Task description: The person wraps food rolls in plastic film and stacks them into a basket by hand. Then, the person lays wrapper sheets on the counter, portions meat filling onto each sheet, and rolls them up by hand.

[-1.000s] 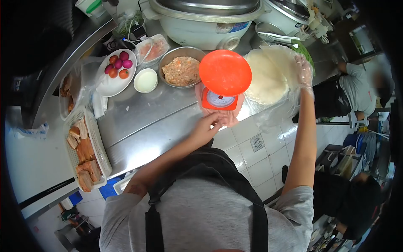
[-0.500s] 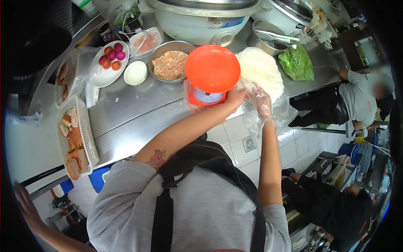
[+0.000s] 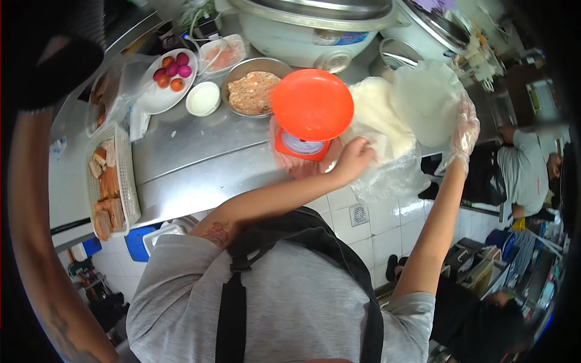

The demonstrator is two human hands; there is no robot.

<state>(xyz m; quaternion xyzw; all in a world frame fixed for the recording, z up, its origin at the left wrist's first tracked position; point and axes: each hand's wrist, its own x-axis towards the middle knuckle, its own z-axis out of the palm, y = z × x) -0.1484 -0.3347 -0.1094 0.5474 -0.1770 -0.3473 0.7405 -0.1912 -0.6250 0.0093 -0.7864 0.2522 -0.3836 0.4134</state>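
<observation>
In its clear plastic glove, my right hand (image 3: 465, 130) is closed on the edge of a thin, round, translucent white wrapper sheet (image 3: 426, 100), raised at the right. A pile of white wrapper sheets (image 3: 378, 103) lies on clear plastic (image 3: 393, 175) just left of it. My bare left hand (image 3: 355, 160) pinches a whitish sheet edge (image 3: 374, 140) at the near side of the pile. An orange kitchen scale (image 3: 302, 145) with a round orange pan (image 3: 311, 103) stands left of the pile, close to my left hand.
A metal bowl of minced filling (image 3: 251, 94), a small white bowl (image 3: 203, 99) and a plate of red and purple balls (image 3: 163, 100) stand leftward. A basket holds meat pieces (image 3: 109, 187). Large cookers (image 3: 308, 39) line the back. Another person's arm (image 3: 36, 242) is at far left; people stand at right.
My right hand has moved right and up from the pile, lifting one round sheet away. My left hand has shifted slightly right and nearer. Another person's arm has come forward at the left.
</observation>
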